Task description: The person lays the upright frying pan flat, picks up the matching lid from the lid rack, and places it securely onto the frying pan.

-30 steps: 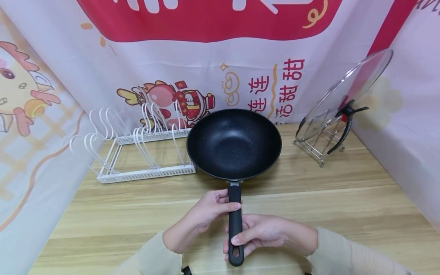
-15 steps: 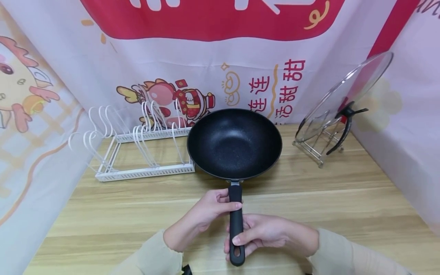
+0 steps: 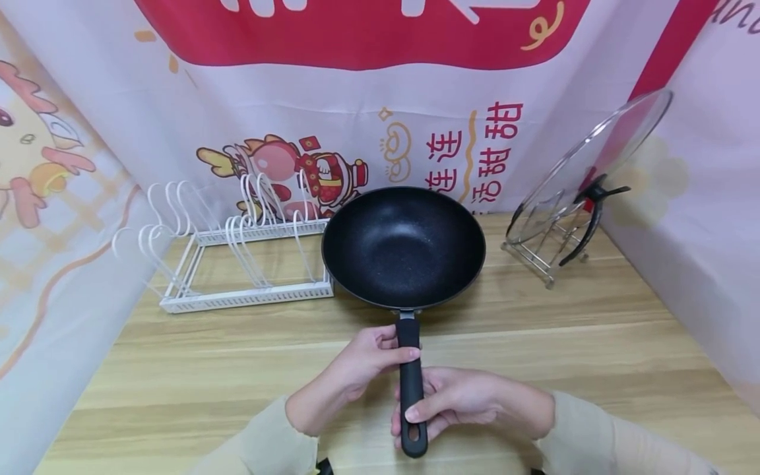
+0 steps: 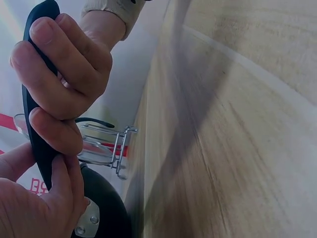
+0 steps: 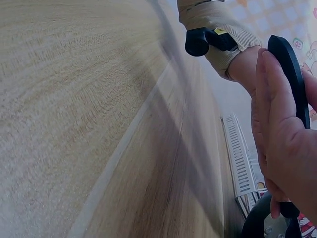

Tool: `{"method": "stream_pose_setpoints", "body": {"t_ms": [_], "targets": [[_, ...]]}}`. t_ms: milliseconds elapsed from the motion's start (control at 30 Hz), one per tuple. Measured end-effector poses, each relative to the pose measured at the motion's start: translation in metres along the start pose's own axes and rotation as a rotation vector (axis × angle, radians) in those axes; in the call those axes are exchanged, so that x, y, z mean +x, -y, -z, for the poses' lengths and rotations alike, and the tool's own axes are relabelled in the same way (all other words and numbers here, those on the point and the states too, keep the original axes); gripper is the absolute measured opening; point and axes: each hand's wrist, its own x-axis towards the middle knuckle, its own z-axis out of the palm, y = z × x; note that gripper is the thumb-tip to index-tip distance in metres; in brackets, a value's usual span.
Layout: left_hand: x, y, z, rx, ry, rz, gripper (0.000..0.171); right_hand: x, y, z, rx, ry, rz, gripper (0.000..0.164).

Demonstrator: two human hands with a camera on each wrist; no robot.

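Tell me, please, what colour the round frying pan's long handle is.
The long handle of the round black frying pan is black, best seen in the head view.

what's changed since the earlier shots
The handle of the black wok has swung slightly, its end drifting right in the head view. Nothing was newly grasped or released: left hand and right hand keep their grip on it. White rack, glass lid and wire stand stayed put, apart from a small camera shift.

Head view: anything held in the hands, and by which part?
Pan, by its handle: left hand grips it nearer the pan, right hand farther back.
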Motion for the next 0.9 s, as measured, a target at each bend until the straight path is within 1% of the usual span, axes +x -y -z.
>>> {"method": "stream_pose_setpoints", "body": {"t_ms": [67,133,267,367,600,733,900], "targets": [[0.0,0.0,0.0,-0.022,0.0,0.011,0.047,-0.001,0.001,0.0,0.002,0.001,-0.005,0.029],[-0.001,0.0,0.001,-0.056,0.014,0.028,0.049,-0.001,0.001,-0.001,0.003,-0.007,-0.013,0.027],[0.0,0.0,0.005,-0.123,0.054,0.077,0.05,-0.003,0.002,-0.002,-0.016,-0.049,-0.033,0.023],[0.001,-0.001,0.008,-0.142,0.072,0.104,0.049,-0.006,0.002,-0.004,-0.046,-0.082,-0.037,0.022],[0.002,-0.002,0.012,-0.178,0.111,0.112,0.048,-0.01,0.003,-0.006,-0.076,-0.109,-0.033,0.021],[-0.001,-0.003,0.015,-0.172,0.14,0.12,0.046,-0.011,0.003,-0.005,-0.085,-0.12,-0.041,0.024],[-0.003,-0.007,0.021,-0.109,0.169,0.124,0.044,-0.014,0.002,-0.004,-0.097,-0.129,-0.018,0.028]]}}
